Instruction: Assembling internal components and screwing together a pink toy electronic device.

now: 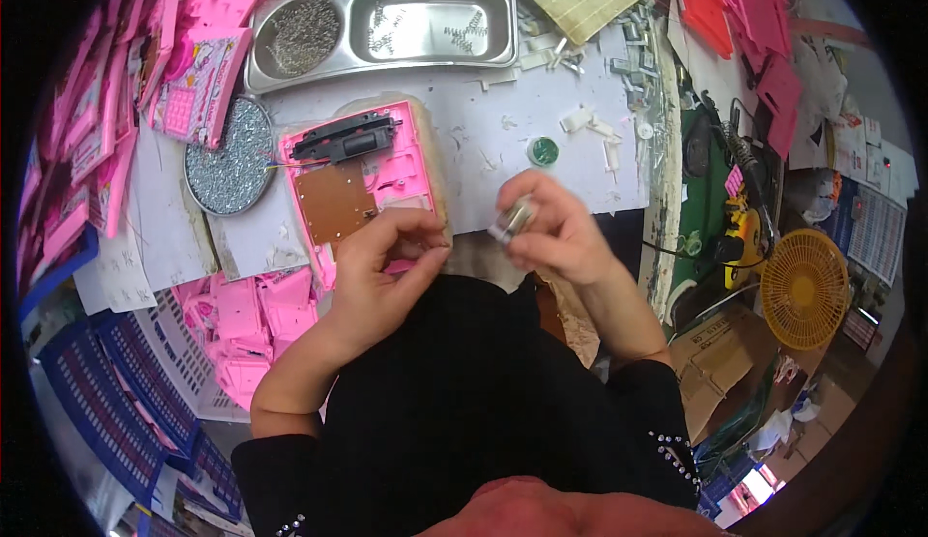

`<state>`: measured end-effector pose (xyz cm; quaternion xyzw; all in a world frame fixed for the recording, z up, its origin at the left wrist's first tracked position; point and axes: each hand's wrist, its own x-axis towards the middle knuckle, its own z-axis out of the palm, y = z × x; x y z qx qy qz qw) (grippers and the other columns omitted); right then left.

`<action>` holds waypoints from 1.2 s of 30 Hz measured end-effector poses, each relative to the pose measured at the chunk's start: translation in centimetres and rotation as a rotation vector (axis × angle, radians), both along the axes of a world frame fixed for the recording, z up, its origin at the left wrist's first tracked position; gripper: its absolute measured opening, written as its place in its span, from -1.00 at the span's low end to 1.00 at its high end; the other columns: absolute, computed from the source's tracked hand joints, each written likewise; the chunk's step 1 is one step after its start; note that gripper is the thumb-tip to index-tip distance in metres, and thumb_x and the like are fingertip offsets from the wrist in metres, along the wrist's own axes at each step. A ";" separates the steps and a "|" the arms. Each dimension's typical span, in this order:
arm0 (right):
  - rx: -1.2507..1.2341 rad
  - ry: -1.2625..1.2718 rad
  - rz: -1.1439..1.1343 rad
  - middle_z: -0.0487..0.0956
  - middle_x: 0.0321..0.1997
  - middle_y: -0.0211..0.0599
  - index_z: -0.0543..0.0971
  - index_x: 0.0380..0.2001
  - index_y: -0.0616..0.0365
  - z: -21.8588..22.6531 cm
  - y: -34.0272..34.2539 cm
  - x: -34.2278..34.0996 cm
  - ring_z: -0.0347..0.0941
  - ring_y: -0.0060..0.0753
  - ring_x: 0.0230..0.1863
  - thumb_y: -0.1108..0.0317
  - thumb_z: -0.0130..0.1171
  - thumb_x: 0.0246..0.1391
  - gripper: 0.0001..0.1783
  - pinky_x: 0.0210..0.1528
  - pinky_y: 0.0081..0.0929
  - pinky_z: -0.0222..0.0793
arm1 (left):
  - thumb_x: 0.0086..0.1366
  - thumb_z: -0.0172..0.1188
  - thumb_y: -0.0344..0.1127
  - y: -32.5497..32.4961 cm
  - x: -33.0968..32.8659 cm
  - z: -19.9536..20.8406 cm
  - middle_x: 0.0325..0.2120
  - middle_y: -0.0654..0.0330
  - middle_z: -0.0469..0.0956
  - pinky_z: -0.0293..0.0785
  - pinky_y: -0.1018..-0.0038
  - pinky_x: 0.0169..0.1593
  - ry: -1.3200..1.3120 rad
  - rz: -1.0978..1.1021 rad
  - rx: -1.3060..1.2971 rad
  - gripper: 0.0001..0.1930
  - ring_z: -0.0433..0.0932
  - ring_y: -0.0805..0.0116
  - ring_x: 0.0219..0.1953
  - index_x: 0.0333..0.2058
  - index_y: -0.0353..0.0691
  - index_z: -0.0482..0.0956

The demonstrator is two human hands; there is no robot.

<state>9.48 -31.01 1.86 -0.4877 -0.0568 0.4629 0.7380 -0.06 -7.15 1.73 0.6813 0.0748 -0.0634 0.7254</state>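
An open pink plastic casing [418, 145] lies on the white worktop in front of me. Inside it sit a black mechanism [348, 143] and a brown circuit board [333, 201]. My left hand [382, 271] is at the casing's lower right corner, thumb and forefinger pinched together; whatever is between them is too small to make out. To the right of the casing, my right hand [561, 232] is raised, its fingers closed around a small silver and white part [514, 220], blurred by motion. A small round pot with green contents [543, 152] stands just beyond that hand.
A steel compartment tray [435, 63] holds small springs at the back. Left of the casing is a round dish of small metal pieces [230, 160]. Pink casings [198, 83] are stacked at the left. Small white and metal parts [590, 126] lie scattered at the right; an orange-yellow fan [804, 289] stands beyond.
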 end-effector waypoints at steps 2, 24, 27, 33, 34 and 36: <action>0.086 0.087 0.023 0.55 -0.31 -0.35 0.36 0.10 0.20 -0.6 1.4 -0.9 0.44 -0.61 -0.47 0.56 0.24 0.17 -0.55 -0.48 -0.66 0.30 | 0.28 0.31 -0.60 -0.2 0.0 -0.4 -0.24 0.17 0.62 0.64 0.54 -0.10 -0.038 -0.018 -0.017 -0.69 0.65 0.48 -0.16 -0.02 -0.34 0.51; -0.151 -1.115 0.178 0.66 -0.15 -0.21 0.61 0.01 0.16 0.3 3.4 0.3 0.62 -0.24 -0.22 0.59 0.31 0.02 -0.58 -0.17 -0.38 0.53 | 0.14 0.38 -0.60 0.9 -0.1 -0.7 -0.31 0.10 0.65 0.62 0.39 -0.21 -0.507 0.025 0.342 -0.75 0.68 0.22 -0.29 -0.20 -0.28 0.57; -0.110 -1.176 0.107 0.66 -0.15 -0.17 0.62 0.00 0.15 0.4 3.3 0.1 0.61 -0.07 -0.19 0.59 0.36 -0.07 -0.52 -0.14 -0.29 0.53 | 0.11 0.38 -0.61 1.1 0.0 -0.4 -0.34 0.10 0.65 0.59 0.36 -0.25 -0.588 0.025 0.378 -0.76 0.67 0.16 -0.31 -0.25 -0.26 0.59; -0.119 -1.137 0.064 0.67 -0.17 -0.20 0.64 -0.06 0.15 1.6 4.4 -1.2 0.61 -0.11 -0.23 0.57 0.40 -0.06 -0.59 -0.17 -0.29 0.54 | 0.10 0.33 -0.65 1.6 -0.7 -0.6 -0.32 0.05 0.64 0.55 0.37 -0.20 -0.507 0.003 0.297 -0.76 0.64 0.19 -0.29 -0.26 -0.26 0.57; -0.112 -1.159 0.052 0.67 -0.19 -0.21 0.64 -0.07 0.15 1.3 4.4 -1.3 0.61 -0.12 -0.24 0.55 0.41 -0.06 -0.59 -0.17 -0.29 0.54 | 0.09 0.32 -0.65 1.7 -0.7 -0.6 -0.32 0.05 0.64 0.55 0.37 -0.20 -0.499 0.003 0.282 -0.76 0.64 0.19 -0.29 -0.26 -0.26 0.58; -0.117 -1.215 0.021 0.66 -0.22 -0.22 0.64 -0.09 0.14 0.7 4.0 -1.4 0.61 -0.13 -0.27 0.53 0.42 -0.06 -0.61 -0.19 -0.28 0.54 | 0.09 0.33 -0.64 1.5 -0.6 -0.5 -0.35 0.08 0.64 0.56 0.38 -0.22 -0.495 0.000 0.278 -0.77 0.64 0.19 -0.32 -0.26 -0.27 0.59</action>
